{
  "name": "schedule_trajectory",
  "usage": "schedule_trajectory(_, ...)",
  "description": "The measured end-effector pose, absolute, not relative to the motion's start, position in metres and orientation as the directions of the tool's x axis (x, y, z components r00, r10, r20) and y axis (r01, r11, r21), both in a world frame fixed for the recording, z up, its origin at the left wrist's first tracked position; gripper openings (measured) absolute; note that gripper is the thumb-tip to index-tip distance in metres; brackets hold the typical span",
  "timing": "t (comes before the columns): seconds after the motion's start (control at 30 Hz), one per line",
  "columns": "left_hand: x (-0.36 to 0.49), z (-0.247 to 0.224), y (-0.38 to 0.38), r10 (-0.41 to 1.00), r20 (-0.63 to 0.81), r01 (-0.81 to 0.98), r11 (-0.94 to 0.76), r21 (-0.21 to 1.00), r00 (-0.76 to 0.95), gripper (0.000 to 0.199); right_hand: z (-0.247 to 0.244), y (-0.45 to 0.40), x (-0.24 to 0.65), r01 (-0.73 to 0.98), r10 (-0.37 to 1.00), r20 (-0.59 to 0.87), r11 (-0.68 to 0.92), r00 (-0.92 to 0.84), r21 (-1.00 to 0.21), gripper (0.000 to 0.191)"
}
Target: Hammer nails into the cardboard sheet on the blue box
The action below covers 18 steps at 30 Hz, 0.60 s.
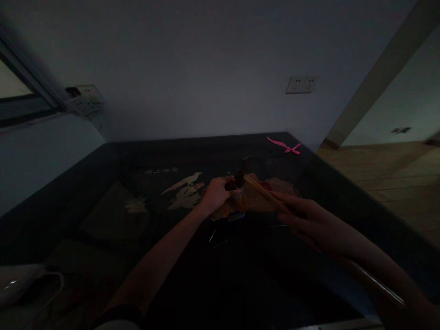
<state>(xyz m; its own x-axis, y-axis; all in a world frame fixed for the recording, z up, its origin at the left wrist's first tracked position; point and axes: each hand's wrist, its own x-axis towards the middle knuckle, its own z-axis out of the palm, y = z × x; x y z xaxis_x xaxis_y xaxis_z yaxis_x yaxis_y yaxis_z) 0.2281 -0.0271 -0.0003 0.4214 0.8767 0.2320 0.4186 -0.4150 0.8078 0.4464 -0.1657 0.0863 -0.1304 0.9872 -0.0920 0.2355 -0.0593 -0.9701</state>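
Handle [266, 194], long, clamped in my right hand [311, 221]; left hand [217, 195] curled beside its dark end, grip unclear; pale characters [161, 171] on tabletop [154, 152] illegible

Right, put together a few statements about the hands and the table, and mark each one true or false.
1. The right hand holds a long stick. True.
2. The pink ribbon lies between the two hands. False: the pink ribbon lies beyond them, near the far right corner of the table.
3. A white device with a cable is at the lower left of the view. True.
4. The left hand grips the near end of the stick. False: the left hand is close to the far end of the stick.
5. A wall socket is on the wall behind the table. True.
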Motion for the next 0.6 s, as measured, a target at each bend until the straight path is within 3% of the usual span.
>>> schedule_trajectory(0.2, 0.229, -0.007, -0.026, 0.853, 0.284, 0.325, -0.445, 0.835, 0.439, 0.01, 0.096, -0.168, 0.452, 0.251, 0.979, -0.11, -0.064, -0.171, -0.966, 0.064)
schedule_trajectory(0.37, 0.228, -0.006, -0.025, 0.867, 0.255, 0.397, -0.434, 0.809, 0.428, 0.019, 0.084, -0.163, 0.452, 0.32, 0.957, -0.185, -0.107, -0.224, -0.942, 0.059)
schedule_trajectory(0.6, 0.229, -0.003, -0.028, 0.869, 0.243, 0.416, -0.431, 0.801, 0.432, 0.012, 0.094, -0.164, 0.454, 0.378, 0.971, -0.118, -0.031, -0.209, -0.925, 0.063)
